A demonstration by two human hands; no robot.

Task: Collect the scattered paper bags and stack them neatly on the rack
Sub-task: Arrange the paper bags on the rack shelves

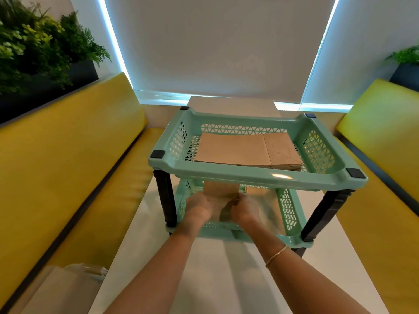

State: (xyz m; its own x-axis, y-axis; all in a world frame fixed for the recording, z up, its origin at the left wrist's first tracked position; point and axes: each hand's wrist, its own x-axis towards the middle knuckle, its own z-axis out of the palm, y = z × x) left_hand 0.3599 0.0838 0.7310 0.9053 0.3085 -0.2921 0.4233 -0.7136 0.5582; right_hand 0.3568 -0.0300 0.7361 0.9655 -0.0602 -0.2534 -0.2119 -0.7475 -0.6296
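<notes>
I see a white table [226, 268] between two yellow benches [68, 166]. On it stands a mint green rack [260, 177] with two trays and dark legs. In the top tray lies a flat stack of brown paper bags [238, 150], its long side running left to right. Both hands reach into the low tray. My left hand [198, 208] and right hand [246, 209] each grip one side of a brown paper bag [221, 196]. It is blurry, and its long side runs near to far.
</notes>
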